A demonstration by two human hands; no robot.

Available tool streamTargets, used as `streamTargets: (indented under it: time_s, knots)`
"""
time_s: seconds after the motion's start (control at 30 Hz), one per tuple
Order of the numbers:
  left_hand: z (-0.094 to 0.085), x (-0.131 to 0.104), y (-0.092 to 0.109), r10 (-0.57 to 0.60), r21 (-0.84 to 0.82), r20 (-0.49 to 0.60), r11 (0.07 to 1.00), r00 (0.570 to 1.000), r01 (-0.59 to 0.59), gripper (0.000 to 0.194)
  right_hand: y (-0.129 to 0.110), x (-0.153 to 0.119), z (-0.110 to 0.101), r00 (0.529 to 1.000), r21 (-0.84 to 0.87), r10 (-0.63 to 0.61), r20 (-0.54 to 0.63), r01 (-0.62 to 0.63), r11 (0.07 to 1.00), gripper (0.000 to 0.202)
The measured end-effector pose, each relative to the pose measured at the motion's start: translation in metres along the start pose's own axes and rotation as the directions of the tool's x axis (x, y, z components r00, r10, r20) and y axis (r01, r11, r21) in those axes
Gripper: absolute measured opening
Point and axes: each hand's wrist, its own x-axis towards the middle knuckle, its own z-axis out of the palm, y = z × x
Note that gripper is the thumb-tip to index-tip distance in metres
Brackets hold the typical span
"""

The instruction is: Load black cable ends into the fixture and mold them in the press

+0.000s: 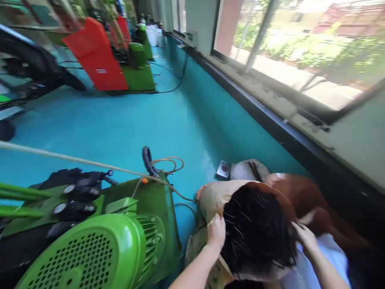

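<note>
Below me stands a bulging sack [212, 196] with its mouth spread wide, its pale outer side and brown inner lining showing. Thin black strips [255, 228], shiny and tangled, fill it close to the rim. My left hand [215, 233] is closed on the left edge of the mouth, fingers curled over the rim. Across the opening, my right hand [305, 237] grips the right edge; its fingertips are partly hidden and slightly blurred. A white cloth-like bag [326, 255] lies under my right forearm.
Close on the left sits a green motor [120, 241] on a machine base with gauges [60, 208] and hoses. Behind the sack are brown sacking [297, 192], a tied pale sack [249, 170] and a metal block [223, 170]. A windowed wall runs along the right; red-and-green machines [99, 56] stand farther off.
</note>
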Motion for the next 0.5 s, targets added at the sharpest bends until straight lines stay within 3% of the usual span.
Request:
streamTargets:
  time_s: [0.1,0.2,0.3,0.37,0.43,0.5]
  knots:
    - [-0.010,-0.005,-0.009,0.018,0.046,0.058,0.999,0.998,-0.021,0.032,0.019,-0.024,-0.025,0.999,0.124,0.012,-0.039,-0.007,0.992,0.015]
    - [-0.023,-0.010,-0.011,0.044,0.072,0.102,0.996,0.994,-0.051,0.033,0.035,-0.083,-0.047,0.996,0.259,-0.068,-0.050,0.079,0.963,0.021]
    - [-0.038,-0.027,-0.004,0.075,0.081,0.109,0.993,0.991,-0.084,0.035,0.060,-0.179,-0.062,0.985,0.352,-0.169,-0.019,0.165,0.921,0.022]
    - [-0.045,-0.053,-0.002,0.095,0.109,0.043,0.989,0.995,-0.100,0.051,0.090,-0.257,-0.069,0.975,0.384,-0.220,0.032,0.191,0.903,0.022]
    - [-0.044,-0.092,-0.007,0.111,0.159,-0.048,0.982,0.993,-0.102,0.065,0.131,-0.337,-0.077,0.971,0.390,-0.224,0.078,0.177,0.903,0.017]
    - [-0.030,-0.144,-0.023,0.134,0.217,-0.115,0.970,0.984,-0.107,0.062,0.183,-0.417,-0.091,0.982,0.382,-0.164,0.096,0.116,0.917,0.009]
